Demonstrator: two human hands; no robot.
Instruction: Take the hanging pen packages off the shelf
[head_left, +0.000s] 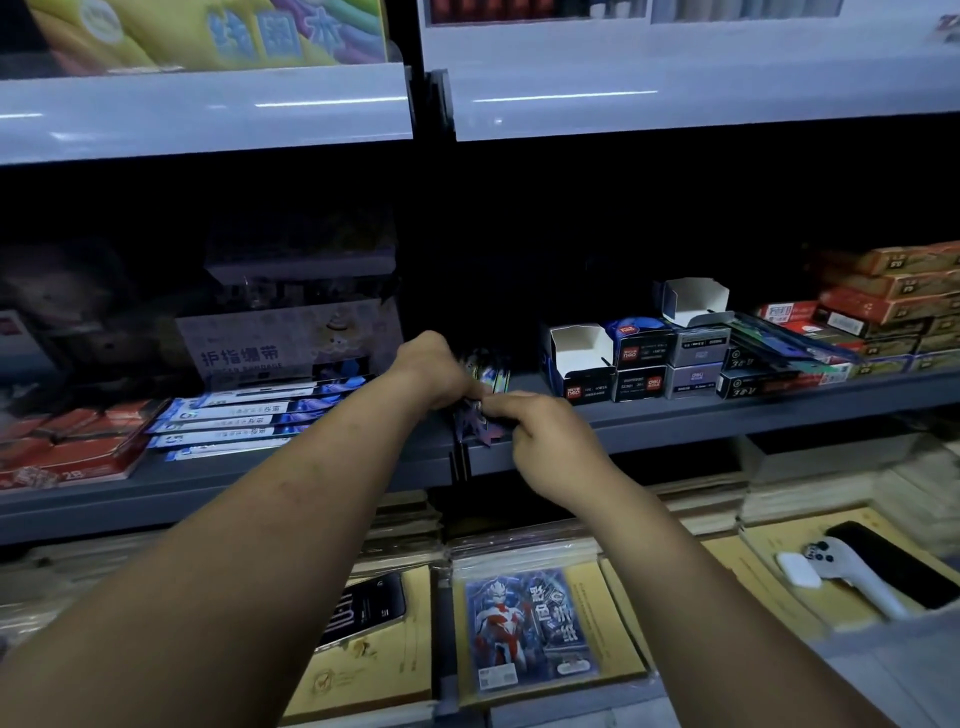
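Both hands are meeting at the front edge of the grey metal shelf — the left hand and the right hand are each pinching, fingers curled, the dark blue-purple glossy card packets standing between the pen packs and boxes.

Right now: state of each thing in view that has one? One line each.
left hand: fingers curled on the dark packets
right hand: pinching the same packets
dark packets: held at the shelf edge
white carton: open, looks empty
upper white carton: open, on stacked boxes
phone: lying flat, screen lit
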